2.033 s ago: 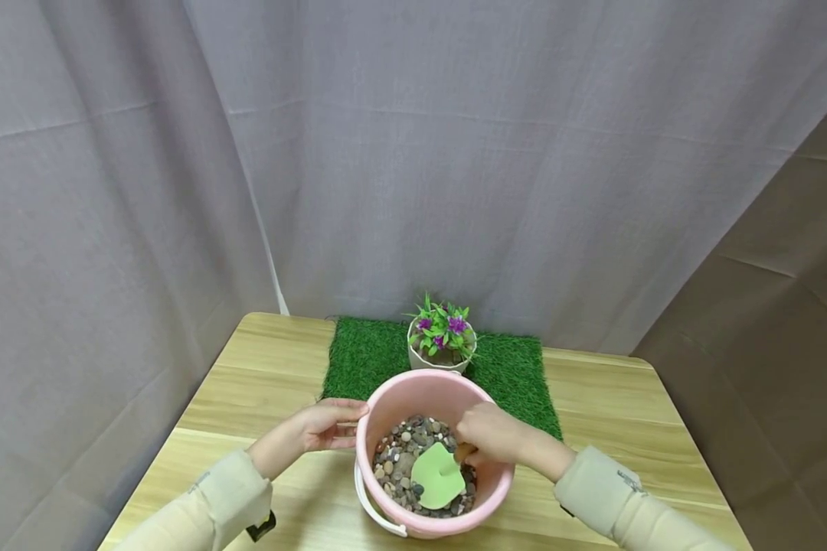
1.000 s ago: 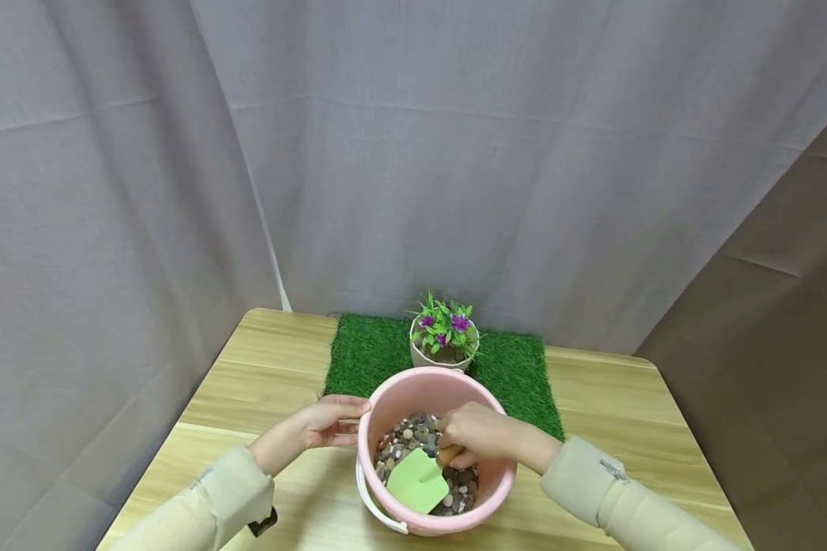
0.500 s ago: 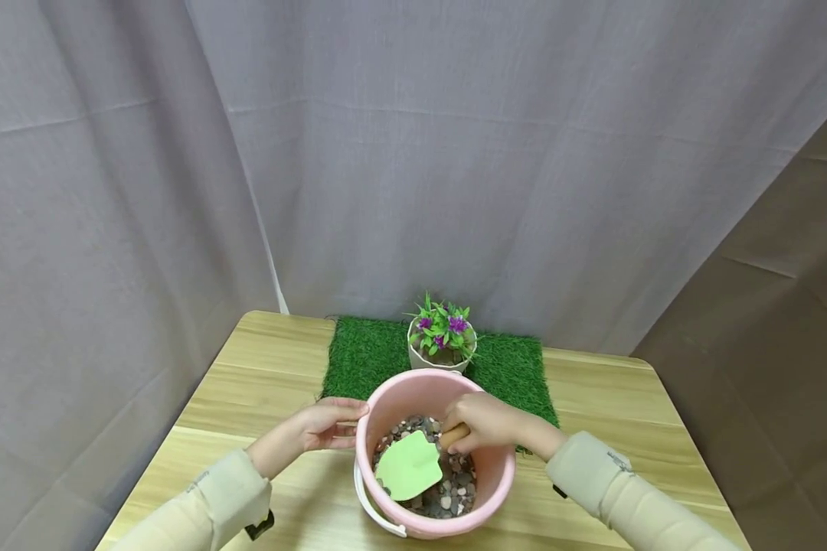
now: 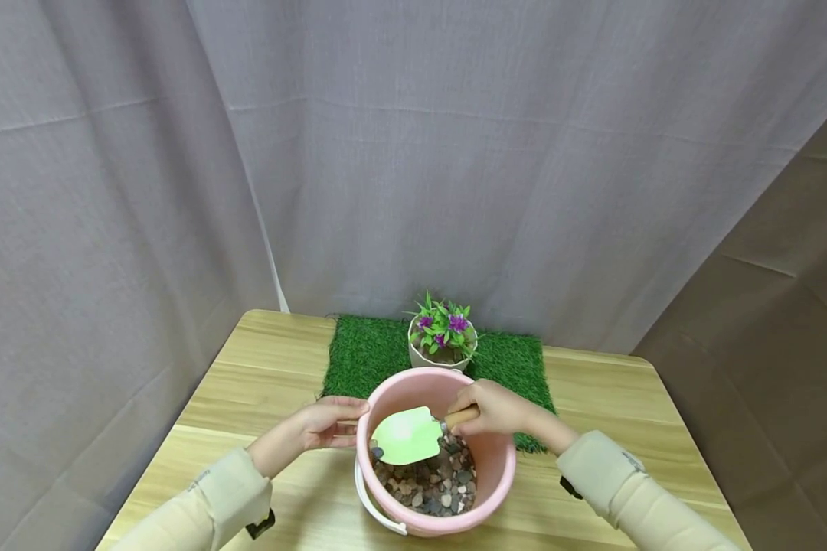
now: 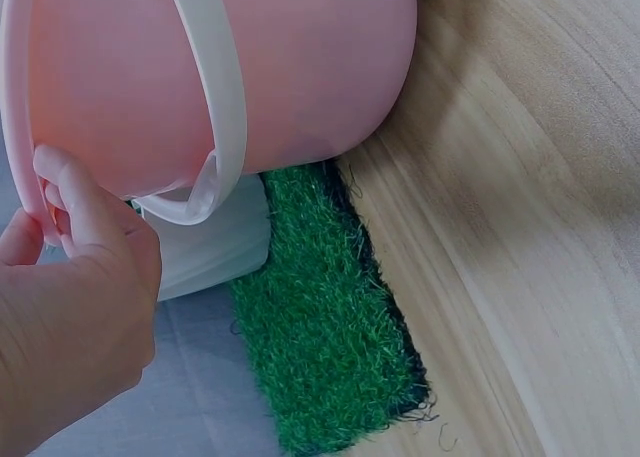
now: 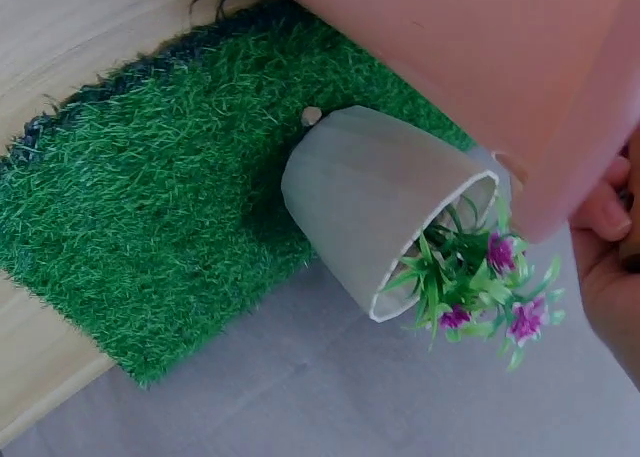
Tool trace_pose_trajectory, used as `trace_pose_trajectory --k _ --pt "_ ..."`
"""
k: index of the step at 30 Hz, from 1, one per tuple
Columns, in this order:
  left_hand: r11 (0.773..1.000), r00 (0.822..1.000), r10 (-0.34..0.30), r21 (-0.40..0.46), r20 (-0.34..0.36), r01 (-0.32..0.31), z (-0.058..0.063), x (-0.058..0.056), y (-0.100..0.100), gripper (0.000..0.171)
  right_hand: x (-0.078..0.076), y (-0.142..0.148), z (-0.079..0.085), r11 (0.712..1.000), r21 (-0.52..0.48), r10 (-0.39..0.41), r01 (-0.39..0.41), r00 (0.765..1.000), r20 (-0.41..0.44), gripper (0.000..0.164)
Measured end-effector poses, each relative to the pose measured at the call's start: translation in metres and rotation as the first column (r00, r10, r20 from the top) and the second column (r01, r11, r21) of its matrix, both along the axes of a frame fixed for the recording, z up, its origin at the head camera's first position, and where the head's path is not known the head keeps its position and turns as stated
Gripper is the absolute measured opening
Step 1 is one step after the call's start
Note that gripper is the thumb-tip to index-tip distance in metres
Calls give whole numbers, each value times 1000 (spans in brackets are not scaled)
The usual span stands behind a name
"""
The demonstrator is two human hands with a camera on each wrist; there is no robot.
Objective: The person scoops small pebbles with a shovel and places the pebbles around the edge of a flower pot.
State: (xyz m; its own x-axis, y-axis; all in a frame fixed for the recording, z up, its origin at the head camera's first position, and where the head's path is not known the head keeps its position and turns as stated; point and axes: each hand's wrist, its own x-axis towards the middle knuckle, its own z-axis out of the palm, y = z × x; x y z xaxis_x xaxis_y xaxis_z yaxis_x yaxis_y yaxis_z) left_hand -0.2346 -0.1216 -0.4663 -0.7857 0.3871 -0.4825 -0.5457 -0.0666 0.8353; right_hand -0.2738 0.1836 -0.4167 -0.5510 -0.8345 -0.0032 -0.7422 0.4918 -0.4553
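1. Your green scoop (image 4: 405, 438) had shifted since half a second earlier, toward the far side of the bucket (image 4: 420, 386) in the head view, baring more pebbles (image 4: 444, 486) at the near side.
2. Your right-hand grip (image 4: 496, 405) was curled round the scoop's wooden handle (image 4: 463, 416), the blade reaching leftward within the bucket's mouth; a dark stone (image 4: 377, 453) sat at its tip.
3. Your left-hand grip (image 4: 331, 423) pinched the bucket's left rim.
4. Bucket walls ringed the blade, whose tip lay near the left wall; the white bail (image 4: 368, 501) hung outside at the near left.
5. Just behind the bucket, a potted plant (image 4: 444, 329) stood on green turf (image 4: 365, 352).
6. You had wood-grain counter (image 4: 593, 405) on both sides, its rear edge near the grey curtain (image 4: 413, 191).
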Motion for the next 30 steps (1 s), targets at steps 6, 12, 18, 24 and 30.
trace_pose_trajectory --k 6,12,18,24,30 --pt "1000 1000 1 -11 -3 -1 1 0 1 18 -1 4 5 991 23 -129 132 987 -97 18" --pt "1000 1000 -3 -6 -6 3 2 0 1 19 9 0 6 972 86 -191 219 949 -252 38" --pt "1000 1000 -12 4 -10 12 3 0 2 18 22 -9 7 962 138 -157 237 888 -433 50" --pt "1000 1000 -21 5 -11 21 2 -1 2 20 26 -13 6 963 152 -112 224 840 -531 31" --pt "1000 1000 -21 7 -4 21 0 -1 1 25 32 -21 5 950 157 -116 269 774 -623 28"
